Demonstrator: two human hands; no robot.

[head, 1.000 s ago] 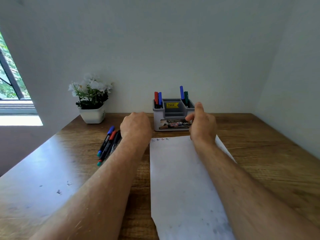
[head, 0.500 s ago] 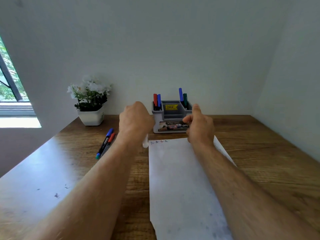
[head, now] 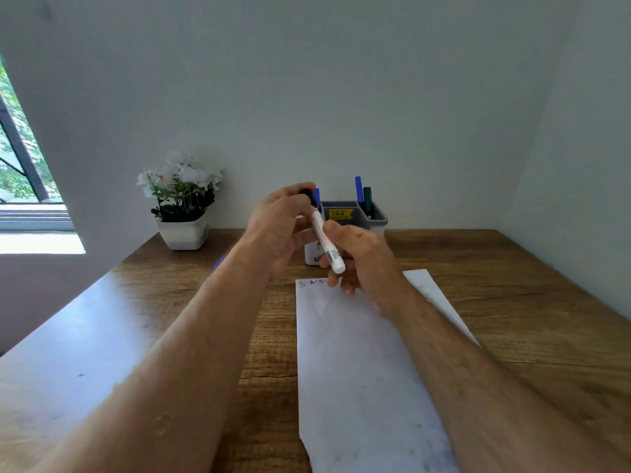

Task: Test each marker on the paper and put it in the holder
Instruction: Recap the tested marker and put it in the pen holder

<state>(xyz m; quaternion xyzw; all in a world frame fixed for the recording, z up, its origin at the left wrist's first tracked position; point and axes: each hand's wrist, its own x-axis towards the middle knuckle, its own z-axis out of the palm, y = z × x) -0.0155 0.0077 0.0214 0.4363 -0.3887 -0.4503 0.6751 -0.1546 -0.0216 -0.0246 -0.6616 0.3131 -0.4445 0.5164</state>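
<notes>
We lifted a white marker (head: 326, 242) off the table, and both hands, left (head: 278, 227) and right (head: 358, 256), gripped it above the paper (head: 358, 370).

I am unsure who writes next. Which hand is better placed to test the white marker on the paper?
The right hand: it grips the white marker by the barrel, just above the paper. The left hand holds only the black cap.

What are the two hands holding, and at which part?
Both hold one white marker. The right hand grips its barrel near the lower end; the left hand grips the black cap at the top.
</notes>
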